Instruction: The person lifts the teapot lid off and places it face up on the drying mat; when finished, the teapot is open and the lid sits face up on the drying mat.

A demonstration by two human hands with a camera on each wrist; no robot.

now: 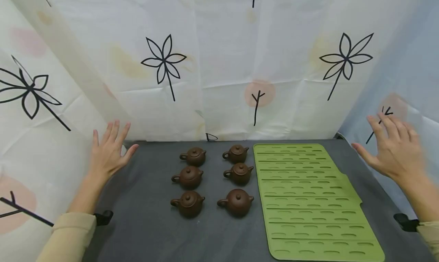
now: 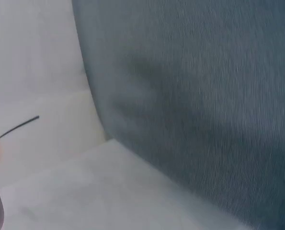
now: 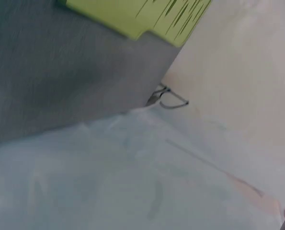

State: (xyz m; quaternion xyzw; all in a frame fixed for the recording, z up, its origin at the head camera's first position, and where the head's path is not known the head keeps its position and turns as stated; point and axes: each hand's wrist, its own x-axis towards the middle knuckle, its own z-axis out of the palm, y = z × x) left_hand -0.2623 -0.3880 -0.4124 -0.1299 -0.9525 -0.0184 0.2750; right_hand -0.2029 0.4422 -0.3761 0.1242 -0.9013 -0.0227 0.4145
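Observation:
Both hands are raised at the sides with fingers spread, holding nothing. The left hand (image 1: pixel 109 153) is at the far left, by the left cloth wall. Over the table's right edge hangs the right hand (image 1: pixel 394 149), slightly blurred. Between them, several small brown lidded teapots stand upright in two columns on the dark grey table; in the head view these include a back left teapot (image 1: pixel 195 156) and a front right teapot (image 1: pixel 238 203). Their handles point left and their spouts right. To their right, nearest the right hand, lies a green ridged mat (image 1: pixel 308 204).
White cloth with black plant drawings (image 1: pixel 223 63) closes off the back and both sides of the table (image 1: pixel 144 216). In the right wrist view, a corner of the green mat (image 3: pixel 113 17) shows beside the cloth wall. Dark straps sit at both wrists.

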